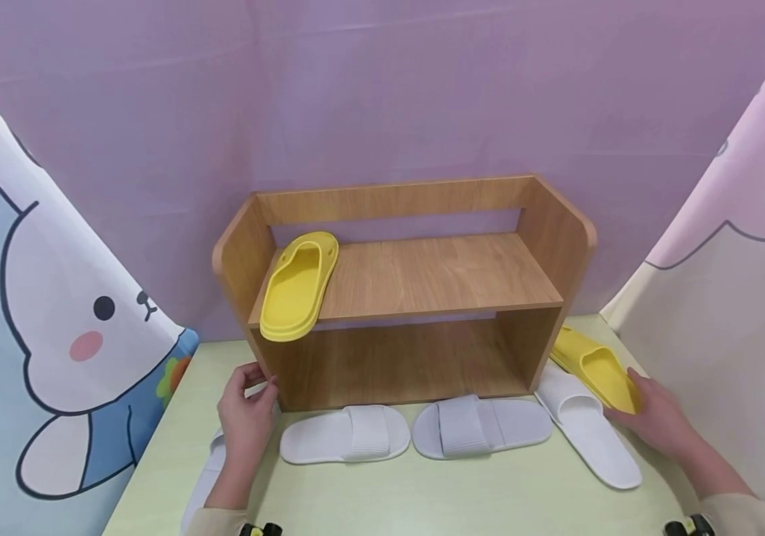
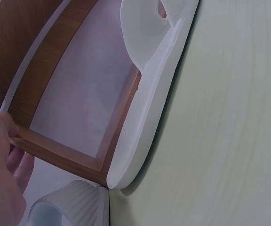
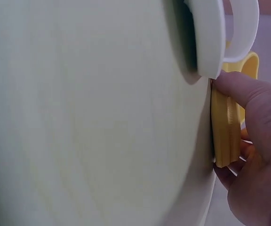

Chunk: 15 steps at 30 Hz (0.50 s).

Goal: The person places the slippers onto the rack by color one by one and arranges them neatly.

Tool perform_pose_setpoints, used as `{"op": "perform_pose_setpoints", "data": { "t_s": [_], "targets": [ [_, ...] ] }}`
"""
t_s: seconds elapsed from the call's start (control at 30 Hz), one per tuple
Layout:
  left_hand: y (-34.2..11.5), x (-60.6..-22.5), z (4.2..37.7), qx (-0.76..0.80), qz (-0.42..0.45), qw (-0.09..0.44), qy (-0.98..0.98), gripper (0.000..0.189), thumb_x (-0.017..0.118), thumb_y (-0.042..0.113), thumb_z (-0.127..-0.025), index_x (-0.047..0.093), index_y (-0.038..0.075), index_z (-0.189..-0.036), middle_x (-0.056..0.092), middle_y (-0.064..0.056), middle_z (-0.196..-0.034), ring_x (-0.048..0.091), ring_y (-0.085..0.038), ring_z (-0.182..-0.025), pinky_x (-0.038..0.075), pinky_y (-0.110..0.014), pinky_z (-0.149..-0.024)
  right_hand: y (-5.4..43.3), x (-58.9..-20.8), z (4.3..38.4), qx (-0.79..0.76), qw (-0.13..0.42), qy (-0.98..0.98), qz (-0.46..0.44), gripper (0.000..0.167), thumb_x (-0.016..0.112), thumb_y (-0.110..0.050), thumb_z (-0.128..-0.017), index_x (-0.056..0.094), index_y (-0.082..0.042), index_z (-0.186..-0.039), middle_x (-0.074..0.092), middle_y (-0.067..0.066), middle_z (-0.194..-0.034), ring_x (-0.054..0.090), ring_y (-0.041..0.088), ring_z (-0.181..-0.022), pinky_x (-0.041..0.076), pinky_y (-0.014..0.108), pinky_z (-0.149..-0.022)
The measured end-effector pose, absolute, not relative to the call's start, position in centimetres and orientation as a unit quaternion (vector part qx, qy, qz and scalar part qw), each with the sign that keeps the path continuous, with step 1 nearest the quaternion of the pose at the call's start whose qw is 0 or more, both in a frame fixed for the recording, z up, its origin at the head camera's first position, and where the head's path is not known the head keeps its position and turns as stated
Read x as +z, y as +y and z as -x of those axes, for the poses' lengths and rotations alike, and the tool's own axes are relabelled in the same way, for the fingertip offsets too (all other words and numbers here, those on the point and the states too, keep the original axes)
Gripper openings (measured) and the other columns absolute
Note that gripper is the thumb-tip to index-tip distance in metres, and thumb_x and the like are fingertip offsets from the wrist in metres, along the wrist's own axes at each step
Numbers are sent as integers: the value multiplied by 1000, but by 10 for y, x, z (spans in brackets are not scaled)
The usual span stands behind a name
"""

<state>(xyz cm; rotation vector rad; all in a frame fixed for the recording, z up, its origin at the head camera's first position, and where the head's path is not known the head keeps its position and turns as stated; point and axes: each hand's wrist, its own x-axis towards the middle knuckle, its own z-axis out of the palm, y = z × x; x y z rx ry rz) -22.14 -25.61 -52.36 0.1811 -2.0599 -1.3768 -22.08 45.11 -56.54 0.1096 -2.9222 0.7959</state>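
Note:
A small wooden shoe rack (image 1: 436, 275) stands on the table. My left hand (image 1: 246, 417) grips the front edge of its left side panel, thumb in front and fingers behind. At the right, my right hand (image 1: 660, 420) holds the sole end of a yellow slipper (image 1: 600, 365), which lies beside the rack; the right wrist view shows thumb and fingers (image 3: 246, 150) on opposite sides of it. Another yellow slipper (image 1: 291, 298) rests on the upper shelf at the left, its sole end jutting over the front edge.
Before the rack lie a white slipper (image 1: 322, 438) and a greyish slipper (image 1: 516, 426). A white slipper (image 1: 600, 447) lies slanted beside the held yellow one. Another pale slipper (image 1: 202, 484) is partly hidden by the left arm. Printed cloths (image 1: 87, 298) hang at both sides.

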Motion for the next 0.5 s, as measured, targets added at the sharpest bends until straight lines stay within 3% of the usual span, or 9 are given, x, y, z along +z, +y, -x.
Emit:
{"op": "perform_pose_setpoints", "data": {
  "t_s": [0.23,0.5],
  "targets": [
    [-257,-525,223,-529,-68,320,-783,29,76,-8,-95,71,3,-122,75,-11,-110,69,-11,-102,60,-11,-81,449,-563,223,263,59,-962,-31,104,85,-32,-95,26,25,-158,38,54,-141,38,71,-126,35,87,-104],
    [-256,-524,223,-529,-71,319,-783,29,77,-7,-95,71,3,-122,75,-10,-109,69,-11,-101,60,-11,-80,438,-564,222,268,136,-954,-10,103,88,-21,-85,29,26,-154,38,50,-135,32,68,-123,37,78,-94]
  ]
}}
